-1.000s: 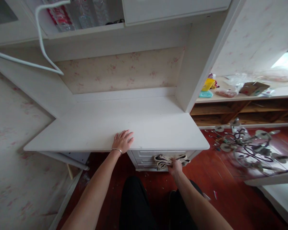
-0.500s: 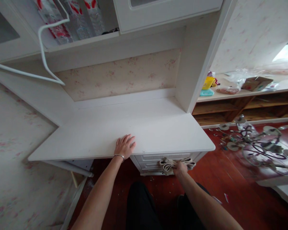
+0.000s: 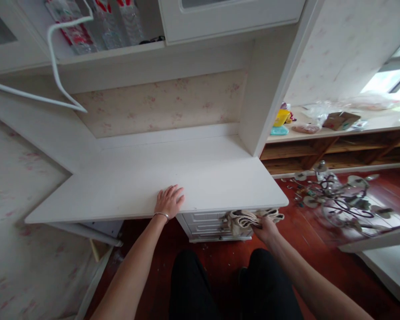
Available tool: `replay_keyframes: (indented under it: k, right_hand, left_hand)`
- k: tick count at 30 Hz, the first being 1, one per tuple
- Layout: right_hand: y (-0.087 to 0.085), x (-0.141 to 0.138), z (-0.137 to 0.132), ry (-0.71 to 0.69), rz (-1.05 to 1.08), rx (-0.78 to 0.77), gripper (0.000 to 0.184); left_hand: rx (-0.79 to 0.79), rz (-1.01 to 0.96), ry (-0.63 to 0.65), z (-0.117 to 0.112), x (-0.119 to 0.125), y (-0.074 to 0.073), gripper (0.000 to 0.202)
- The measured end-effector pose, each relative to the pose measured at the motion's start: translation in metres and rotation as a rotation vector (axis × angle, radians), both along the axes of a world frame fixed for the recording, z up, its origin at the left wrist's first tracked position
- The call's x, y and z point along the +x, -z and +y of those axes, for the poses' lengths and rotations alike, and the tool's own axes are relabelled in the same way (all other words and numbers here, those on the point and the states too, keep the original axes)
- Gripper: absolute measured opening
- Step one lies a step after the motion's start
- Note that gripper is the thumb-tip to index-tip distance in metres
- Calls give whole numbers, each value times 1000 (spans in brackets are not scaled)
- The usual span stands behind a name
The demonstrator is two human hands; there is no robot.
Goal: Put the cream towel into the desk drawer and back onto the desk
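Observation:
My left hand (image 3: 169,202) lies flat and open on the front edge of a white desk top (image 3: 173,171), a thin bracelet on its wrist. My right hand (image 3: 266,228) is closed on a bunched beige cloth (image 3: 245,219), pressed against the white drawer unit (image 3: 205,224) under the desk's right end. My black-trousered knees fill the bottom middle.
A white cabinet and a shelf with bottles (image 3: 86,26) hang over the desk, a bent white tube (image 3: 58,71) at left. On the red wood floor at right lies a metal chandelier (image 3: 340,200). Behind it a low shelf (image 3: 336,133) carries a cardboard box, bags and a yellow container.
My right hand has slid the cloth to the right along the drawer fronts. The left hand has stayed on the desk edge. The view shifted slightly.

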State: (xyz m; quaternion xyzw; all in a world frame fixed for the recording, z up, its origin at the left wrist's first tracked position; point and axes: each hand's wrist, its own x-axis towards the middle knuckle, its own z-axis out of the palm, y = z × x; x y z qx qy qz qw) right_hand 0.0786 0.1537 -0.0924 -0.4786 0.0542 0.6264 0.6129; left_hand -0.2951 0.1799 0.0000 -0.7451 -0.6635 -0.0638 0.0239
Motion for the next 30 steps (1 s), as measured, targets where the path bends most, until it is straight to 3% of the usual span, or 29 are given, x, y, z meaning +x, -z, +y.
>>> replay_keyframes:
  k: [8,13,19,22,27,30]
  right_hand:
    - [-45,-14,-17,-131,67,22,47]
    - [-58,-54,-29,-205,182,22,43]
    - [-54,-139,-40,-169,339,44,28]
    - [-49,-176,-41,-226,393,113,27]
    - [-38,-223,-38,-229,440,149,22]
    - [-22,-242,-36,-179,422,192,18]
  left_hand:
    - [7,-13,-5,-2,2,-1,46]
    - [7,-28,-2,-3,1,-1,46]
    - [17,-21,7,-2,0,0,46]
    - [19,-8,7,-1,0,1,46]
    - [2,4,-9,1,0,1,45]
    - [11,0,-2,0,0,0,45]
